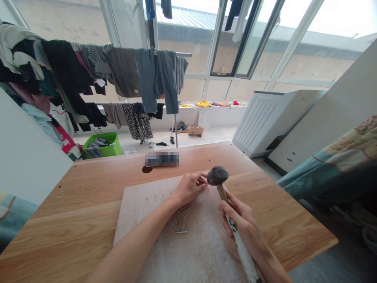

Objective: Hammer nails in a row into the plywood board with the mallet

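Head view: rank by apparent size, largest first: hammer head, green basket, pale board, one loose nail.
1. pale board
2. green basket, though it sits farther back, so it reads small
3. hammer head
4. loose nail

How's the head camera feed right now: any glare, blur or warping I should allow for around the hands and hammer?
Head view: daylight from the windows blows out the sky, but the left hand, right hand, hammer and loose nails are evenly lit and sharp; wide-angle warping bends the window frames and tilts the side walls; one blurred patch sits on the wooden table.
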Available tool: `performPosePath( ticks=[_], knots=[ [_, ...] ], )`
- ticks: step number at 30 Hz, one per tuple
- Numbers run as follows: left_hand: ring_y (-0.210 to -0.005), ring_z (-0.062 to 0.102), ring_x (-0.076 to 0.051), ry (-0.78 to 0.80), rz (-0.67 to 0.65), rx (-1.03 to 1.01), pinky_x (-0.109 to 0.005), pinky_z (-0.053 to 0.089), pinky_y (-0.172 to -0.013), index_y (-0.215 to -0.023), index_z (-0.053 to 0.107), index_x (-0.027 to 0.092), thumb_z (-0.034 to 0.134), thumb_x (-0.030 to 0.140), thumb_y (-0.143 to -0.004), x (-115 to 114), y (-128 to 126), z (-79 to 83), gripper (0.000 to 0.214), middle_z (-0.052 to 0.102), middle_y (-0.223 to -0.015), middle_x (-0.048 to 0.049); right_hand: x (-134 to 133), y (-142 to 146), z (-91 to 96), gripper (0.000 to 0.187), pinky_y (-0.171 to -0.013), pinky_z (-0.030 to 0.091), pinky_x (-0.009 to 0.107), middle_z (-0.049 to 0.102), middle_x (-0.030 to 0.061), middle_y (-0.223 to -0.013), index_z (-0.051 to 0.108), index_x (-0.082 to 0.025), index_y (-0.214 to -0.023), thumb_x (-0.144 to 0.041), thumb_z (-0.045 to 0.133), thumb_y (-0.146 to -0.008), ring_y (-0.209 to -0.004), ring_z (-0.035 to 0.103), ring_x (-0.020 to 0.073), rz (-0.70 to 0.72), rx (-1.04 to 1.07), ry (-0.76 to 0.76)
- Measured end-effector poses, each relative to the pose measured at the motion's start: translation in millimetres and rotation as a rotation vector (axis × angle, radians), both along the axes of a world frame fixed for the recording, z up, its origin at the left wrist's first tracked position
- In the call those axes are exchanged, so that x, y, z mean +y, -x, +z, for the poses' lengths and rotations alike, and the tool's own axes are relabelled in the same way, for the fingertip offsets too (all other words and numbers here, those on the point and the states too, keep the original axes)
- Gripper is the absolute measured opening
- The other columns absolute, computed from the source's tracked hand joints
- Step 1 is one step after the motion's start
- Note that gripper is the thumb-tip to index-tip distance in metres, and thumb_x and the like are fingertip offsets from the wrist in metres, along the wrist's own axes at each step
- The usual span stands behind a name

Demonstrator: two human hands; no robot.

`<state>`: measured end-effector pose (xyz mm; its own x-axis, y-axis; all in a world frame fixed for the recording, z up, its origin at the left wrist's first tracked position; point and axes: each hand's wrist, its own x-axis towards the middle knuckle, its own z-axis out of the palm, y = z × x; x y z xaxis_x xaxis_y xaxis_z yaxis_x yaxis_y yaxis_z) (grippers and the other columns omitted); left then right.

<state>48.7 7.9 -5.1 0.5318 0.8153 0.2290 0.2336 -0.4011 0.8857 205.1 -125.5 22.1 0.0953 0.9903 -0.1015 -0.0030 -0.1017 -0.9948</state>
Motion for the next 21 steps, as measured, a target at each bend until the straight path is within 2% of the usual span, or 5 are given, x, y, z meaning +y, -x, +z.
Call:
performPosePath(
  ticks=[10, 18, 21],
  knots=[
    [-0.082, 0.075, -0.017, -0.016, -0.016, -0.015, -0.028, 0.058, -0.081, -0.114, 0.074, 0.02, 0.066, 0.011, -0.083, 1.1, -0.3, -3.8, 0.033, 0.081, -0.092, -0.0037, -0.6, 0.9, 2.5, 0.056, -0.032, 0.032, 0.02, 0.042, -0.0107, -0.048, 0.061, -0.015, -0.131, -0.053, 0.064, -0.09, -0.032, 0.035, 0.0075, 0.039, -0.03, 0.012],
    [-0.083, 0.074, -0.016, -0.035, -0.028, -0.004, -0.025, 0.056, -0.08, -0.115, 0.073, 0.021, 0.064, 0.007, -0.082, 0.9, -2.8, -8.1, 0.036, 0.08, -0.094, -0.0025, -0.7, -0.8, -5.7, 0.053, -0.032, 0.036, 0.02, 0.047, -0.0087, -0.061, 0.06, -0.018, -0.13, -0.053, 0.065, -0.091, -0.035, 0.04, 0.0067, 0.056, -0.004, 0.007],
    [-0.085, 0.072, -0.017, -0.057, -0.045, 0.036, -0.027, 0.056, -0.081, -0.119, 0.069, 0.019, 0.063, 0.011, -0.084, 1.2, 1.8, -0.6, 0.037, 0.077, -0.099, -0.0045, -0.3, -1.2, -6.3, 0.053, -0.031, 0.037, 0.02, 0.047, -0.0085, -0.061, 0.06, -0.018, -0.129, -0.054, 0.066, -0.09, -0.034, 0.04, 0.0066, 0.05, 0.015, 0.011]
  ],
)
